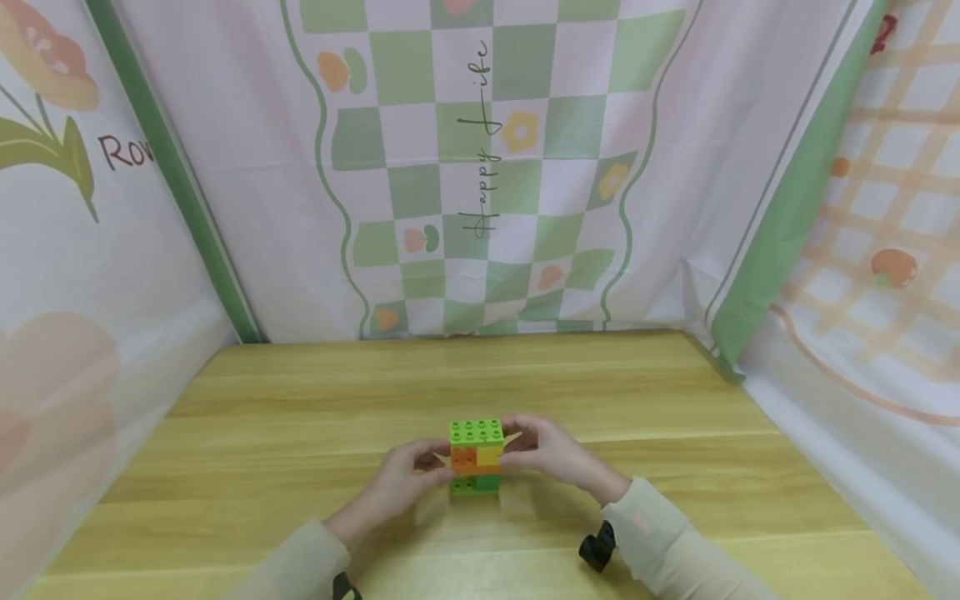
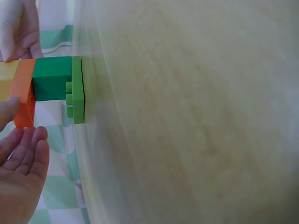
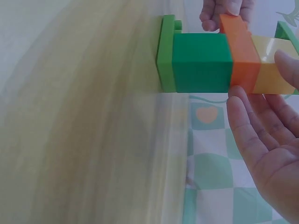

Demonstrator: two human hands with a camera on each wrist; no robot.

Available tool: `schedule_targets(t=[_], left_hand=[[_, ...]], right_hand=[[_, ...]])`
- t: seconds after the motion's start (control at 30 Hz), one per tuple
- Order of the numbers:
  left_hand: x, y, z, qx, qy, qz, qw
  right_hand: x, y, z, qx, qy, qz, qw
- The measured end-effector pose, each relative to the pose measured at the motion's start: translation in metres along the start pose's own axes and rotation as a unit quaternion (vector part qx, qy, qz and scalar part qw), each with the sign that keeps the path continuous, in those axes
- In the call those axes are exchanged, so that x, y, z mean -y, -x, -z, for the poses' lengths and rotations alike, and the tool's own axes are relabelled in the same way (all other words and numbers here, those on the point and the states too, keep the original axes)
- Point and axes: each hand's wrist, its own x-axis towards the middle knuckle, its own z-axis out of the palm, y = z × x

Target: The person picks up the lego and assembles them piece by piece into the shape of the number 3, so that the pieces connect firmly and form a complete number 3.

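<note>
A small tower of toy building bricks [image 1: 477, 431] stands on the wooden table between the two hands. From the bottom up it has a light green plate [image 3: 167, 56], a dark green brick [image 3: 202, 63], an orange plate [image 3: 244, 56], a yellow brick [image 1: 490, 456] and a studded light green plate on top. The left hand [image 1: 397, 483] pinches the overhanging left end of the orange plate between thumb and fingers. On the opposite side the right hand [image 1: 555, 454] grips the tower, its thumb over the yellow brick and fingertips reaching the orange plate.
Wood-grained tabletop [image 1: 300, 392] surrounds the tower. Behind it hangs a green-and-white checked curtain [image 1: 468, 192], with printed cloths at the left and right sides. A black wrist camera [image 1: 597, 546] sits under the right sleeve.
</note>
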Motion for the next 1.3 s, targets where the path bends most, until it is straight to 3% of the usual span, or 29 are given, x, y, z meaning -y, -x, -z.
schedule_targets(t=[0.67, 0.93, 1.13, 1.3], left_hand=[[0.001, -0.01, 0.003, 0.002, 0.009, 0.025, 0.9997], [0.003, -0.018, 0.004, -0.009, -0.018, 0.026, 0.9995], [0.006, -0.027, 0.003, -0.016, -0.026, 0.025, 0.9992], [0.009, -0.033, 0.004, -0.006, -0.022, 0.049, 0.9985]], right_hand=[[-0.01, -0.005, 0.001, -0.016, 0.027, -0.018, 0.9994], [-0.012, -0.014, 0.001, -0.043, 0.04, -0.032, 0.9978], [-0.014, -0.022, 0.001, -0.064, -0.011, -0.052, 0.9965], [-0.015, -0.029, 0.0, -0.08, -0.047, -0.085, 0.992]])
